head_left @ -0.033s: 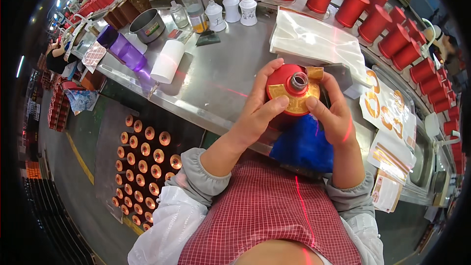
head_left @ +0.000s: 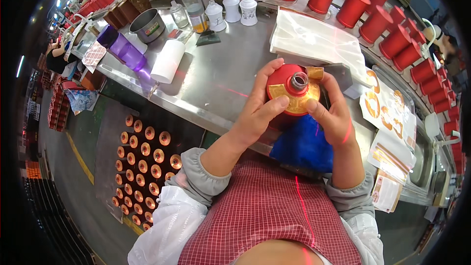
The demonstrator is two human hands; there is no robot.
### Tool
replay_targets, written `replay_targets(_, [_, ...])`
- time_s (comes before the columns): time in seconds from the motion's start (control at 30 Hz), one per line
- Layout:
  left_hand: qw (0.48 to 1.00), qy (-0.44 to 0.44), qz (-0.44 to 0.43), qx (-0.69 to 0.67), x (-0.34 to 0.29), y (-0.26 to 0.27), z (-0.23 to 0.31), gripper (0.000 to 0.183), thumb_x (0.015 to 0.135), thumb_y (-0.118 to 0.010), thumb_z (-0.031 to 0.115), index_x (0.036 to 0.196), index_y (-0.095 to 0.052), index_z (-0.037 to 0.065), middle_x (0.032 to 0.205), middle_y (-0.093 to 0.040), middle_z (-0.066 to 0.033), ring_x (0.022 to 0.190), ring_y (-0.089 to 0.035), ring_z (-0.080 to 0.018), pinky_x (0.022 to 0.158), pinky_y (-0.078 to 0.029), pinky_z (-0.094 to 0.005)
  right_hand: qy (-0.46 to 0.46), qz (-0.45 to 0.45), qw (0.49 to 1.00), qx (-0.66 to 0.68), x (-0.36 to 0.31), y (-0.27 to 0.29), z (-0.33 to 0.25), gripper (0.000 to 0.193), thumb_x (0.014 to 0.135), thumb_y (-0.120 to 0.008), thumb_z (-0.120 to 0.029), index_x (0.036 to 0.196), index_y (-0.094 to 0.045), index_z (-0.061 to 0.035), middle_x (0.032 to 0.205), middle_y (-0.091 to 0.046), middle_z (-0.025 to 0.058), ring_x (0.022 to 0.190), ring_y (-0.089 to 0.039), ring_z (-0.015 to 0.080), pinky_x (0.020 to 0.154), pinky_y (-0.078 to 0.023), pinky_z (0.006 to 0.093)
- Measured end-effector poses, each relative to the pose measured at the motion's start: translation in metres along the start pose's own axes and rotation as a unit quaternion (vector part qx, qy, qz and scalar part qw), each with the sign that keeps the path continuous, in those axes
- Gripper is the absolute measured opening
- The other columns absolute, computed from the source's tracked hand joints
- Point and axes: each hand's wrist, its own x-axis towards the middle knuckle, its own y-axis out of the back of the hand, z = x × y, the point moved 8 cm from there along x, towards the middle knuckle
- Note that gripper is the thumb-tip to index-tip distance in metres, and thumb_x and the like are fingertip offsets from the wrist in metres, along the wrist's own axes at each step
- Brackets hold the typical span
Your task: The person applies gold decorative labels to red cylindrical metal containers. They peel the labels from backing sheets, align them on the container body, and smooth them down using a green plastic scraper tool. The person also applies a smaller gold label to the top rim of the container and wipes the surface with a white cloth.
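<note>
Between my two hands is a red bottle [head_left: 280, 75], its uncapped clear neck tipped toward me. A gold foil label [head_left: 296, 105] curves around the front of its shoulder. My left hand [head_left: 260, 105] is closed around the bottle's left side, thumb pressing on the label. From the right my right hand [head_left: 336, 115] grips it, its thumb on the label's right part. One end of the label [head_left: 315, 72] stands away from the bottle beside my right fingers. Beneath lies a deep blue cloth [head_left: 301, 145] at the table's edge. The bottle's lower body is mostly hidden.
Sheets with gold labels [head_left: 387, 105] lie at right, near a stack of white sheets [head_left: 314, 37]. A white roll [head_left: 168, 61], purple bottle [head_left: 122, 49] and metal bowl [head_left: 147, 25] stand left. Red bottles [head_left: 353, 7] line the conveyor behind. A crate of gold-topped bottles [head_left: 142, 167] sits below left.
The red bottles on the conveyor at the back have shifted very slightly to the right. My hands and the held bottle look the same.
</note>
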Motion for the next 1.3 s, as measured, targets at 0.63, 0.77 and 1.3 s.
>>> replay_targets(0.63, [0.990,-0.018,0.121,-0.067,-0.006,0.008,-0.001,0.064,0.089,-0.060,0.015,0.143,-0.028,0.006,0.133,-0.044,-0.0126,0.126,-0.042,-0.0209,0.108,-0.033,-0.0351,-0.013,0.021,1.000,0.005,0.003,0.003,0.011,0.053,0.085,-0.073,-0.020,0.127,-0.046,-0.0005,0.119,-0.057,0.0076,0.112,-0.052,0.0149,0.099,-0.040,0.0303])
replay_targets(0.77, [0.930,-0.265,0.131,0.221,-0.037,-0.002,0.014,0.062,0.091,-0.064,0.022,0.141,-0.031,0.006,0.135,-0.044,-0.0176,0.132,-0.039,-0.0345,0.109,-0.032,-0.0444,-0.012,0.032,0.999,0.010,0.001,0.001,0.011,0.054,0.085,-0.073,-0.020,0.127,-0.046,-0.0004,0.119,-0.057,0.0083,0.112,-0.053,0.0157,0.099,-0.041,0.0306])
replay_targets(1.3, [0.748,-0.361,0.080,0.552,-0.054,-0.040,0.009,0.046,0.082,-0.066,-0.001,0.121,-0.048,0.014,0.135,-0.040,-0.0289,0.130,-0.035,-0.0515,0.101,-0.039,-0.0600,0.004,0.019,0.998,0.054,0.011,0.015,0.015,0.022,0.095,-0.058,-0.013,0.113,-0.052,-0.0028,0.111,-0.058,0.0037,0.104,-0.053,0.0105,0.093,-0.043,0.0266])
